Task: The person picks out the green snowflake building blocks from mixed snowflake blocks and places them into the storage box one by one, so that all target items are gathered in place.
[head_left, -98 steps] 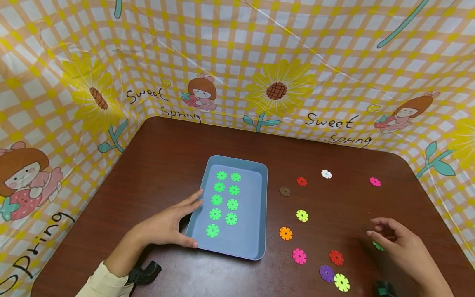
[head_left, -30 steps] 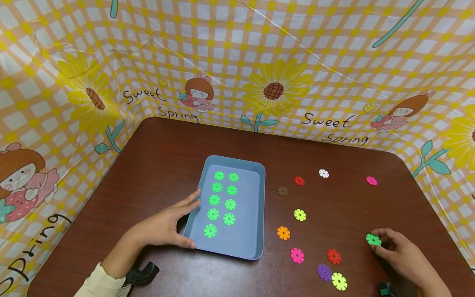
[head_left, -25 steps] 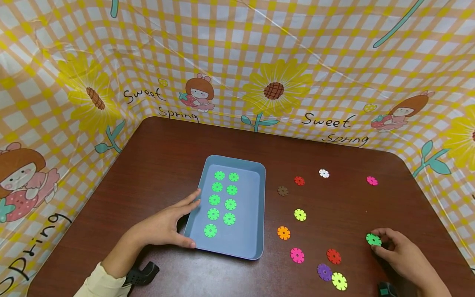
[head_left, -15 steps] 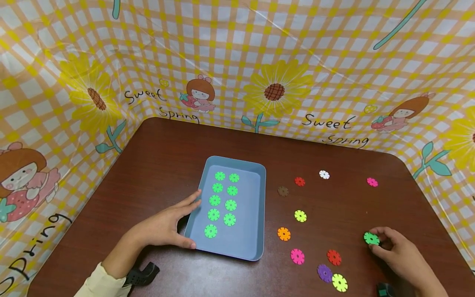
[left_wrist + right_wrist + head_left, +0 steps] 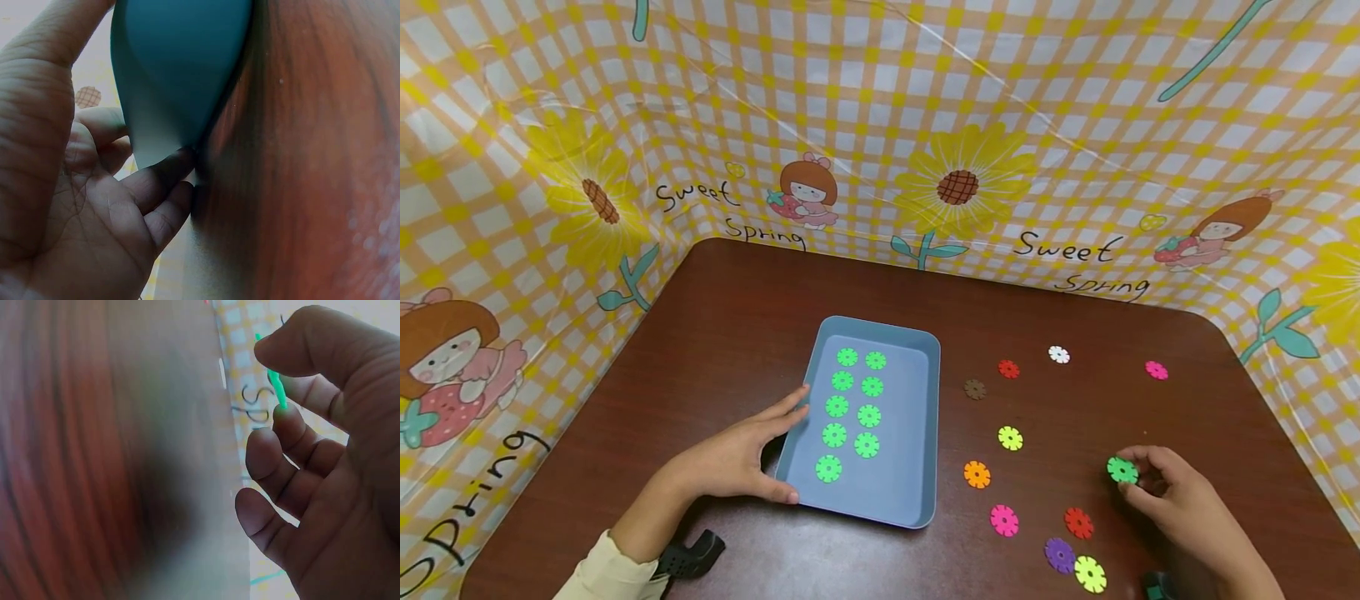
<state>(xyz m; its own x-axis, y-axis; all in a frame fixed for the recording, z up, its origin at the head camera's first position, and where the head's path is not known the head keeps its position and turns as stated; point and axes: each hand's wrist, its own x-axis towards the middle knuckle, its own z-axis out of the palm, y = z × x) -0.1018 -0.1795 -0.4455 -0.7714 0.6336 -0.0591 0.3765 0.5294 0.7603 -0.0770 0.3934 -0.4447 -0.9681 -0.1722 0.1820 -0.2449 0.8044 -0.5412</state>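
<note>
Thumb and fingers of my right hand [image 5: 1180, 504] pinch a green interlocking disc [image 5: 1122, 470] by its edge at the right of the table. In the right wrist view that disc [image 5: 277, 387] shows edge-on between thumb and fingertip, clear of the wood. My left hand [image 5: 733, 458] rests against the left side of a blue-grey tray [image 5: 932, 417], fingers spread along the wall and thumb at the near corner. From the left wrist, fingertips [image 5: 178, 164] touch low on the tray's outer wall. Inside the tray lie several green discs [image 5: 869, 416] in two columns, the left one longer.
Right of the tray are scattered loose discs: brown [image 5: 975, 389], white [image 5: 1059, 355], orange [image 5: 977, 474], purple [image 5: 1061, 555], plus several red, pink and yellow ones. A patterned cloth [image 5: 865, 125] rises behind the brown table [image 5: 737, 292].
My right hand has picked up the green disc from the table and moved it left toward the tray. The left hand and the discs in the tray have stayed put.
</note>
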